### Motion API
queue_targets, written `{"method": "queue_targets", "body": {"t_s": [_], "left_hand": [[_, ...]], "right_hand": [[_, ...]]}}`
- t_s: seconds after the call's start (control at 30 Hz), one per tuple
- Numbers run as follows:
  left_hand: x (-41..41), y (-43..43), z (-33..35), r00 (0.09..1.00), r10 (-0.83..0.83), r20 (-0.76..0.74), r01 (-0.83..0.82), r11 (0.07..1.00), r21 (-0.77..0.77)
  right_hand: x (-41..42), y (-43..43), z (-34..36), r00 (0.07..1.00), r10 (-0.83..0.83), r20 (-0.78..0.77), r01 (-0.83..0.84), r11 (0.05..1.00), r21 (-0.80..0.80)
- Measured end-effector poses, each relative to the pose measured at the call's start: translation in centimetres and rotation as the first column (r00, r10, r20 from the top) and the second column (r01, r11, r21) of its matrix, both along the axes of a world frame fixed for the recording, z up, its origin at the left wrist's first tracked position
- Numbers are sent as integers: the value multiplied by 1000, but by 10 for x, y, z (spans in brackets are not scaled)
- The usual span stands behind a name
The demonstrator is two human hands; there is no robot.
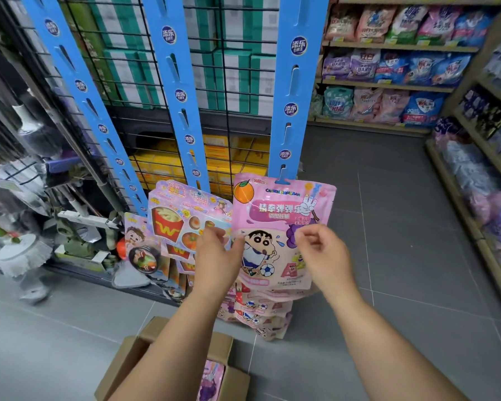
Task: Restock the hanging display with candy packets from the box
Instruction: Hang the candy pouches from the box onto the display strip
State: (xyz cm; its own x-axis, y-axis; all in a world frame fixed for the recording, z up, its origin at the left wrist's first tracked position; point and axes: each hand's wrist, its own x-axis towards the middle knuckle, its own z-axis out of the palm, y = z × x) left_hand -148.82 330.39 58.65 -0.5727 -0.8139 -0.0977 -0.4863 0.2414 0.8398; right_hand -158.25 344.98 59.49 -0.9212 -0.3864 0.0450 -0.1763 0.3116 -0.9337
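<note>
Left arm: reaches up from the lower middle, left hand (214,253) raised at the left edge of the packet (275,215).
Right arm: comes up from the lower right, right hand (323,256) level with the left one, in front of the packet's right half.
Packet: pink, hanging upright from a hook low on the right strip (292,91), between the two hands.
Edges: fries packs (180,221) crowd just left of it; more pink packets (261,314) hang directly below.
Open room: bare floor (388,227) to the right, bounded by shelves (475,227) further right.
Box (128,360): on the floor under the left forearm, flaps open, a packet inside.
Left fingers: loosely curled, thumb (239,243) at the packet's edge; grip cannot be told.
Right fingers (308,234): curled, tips close together over the packet's face; whether they pinch it cannot be told.
</note>
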Motion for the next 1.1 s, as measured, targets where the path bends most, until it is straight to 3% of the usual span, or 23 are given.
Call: {"method": "queue_targets", "body": {"t_s": [0.23,0.53,0.7,0.9,1.1], "left_hand": [[39,-10,-12,994,11,106,-16,999,46],[133,-62,-54,991,69,113,-99,952,290],[198,-117,-84,983,26,180,-91,927,364],[252,-171,-128,949,-8,314,-134,894,427],[277,-202,-183,883,-63,465,-203,843,499]], "right_hand": [[21,-21,-21,982,128,137,-133,991,33],[94,-60,-56,924,193,331,-250,958,139],[153,-95,-98,888,119,444,-227,953,199],[212,-113,-167,744,-33,668,-150,965,216],[242,-113,-230,594,-202,779,-94,944,317]]}}
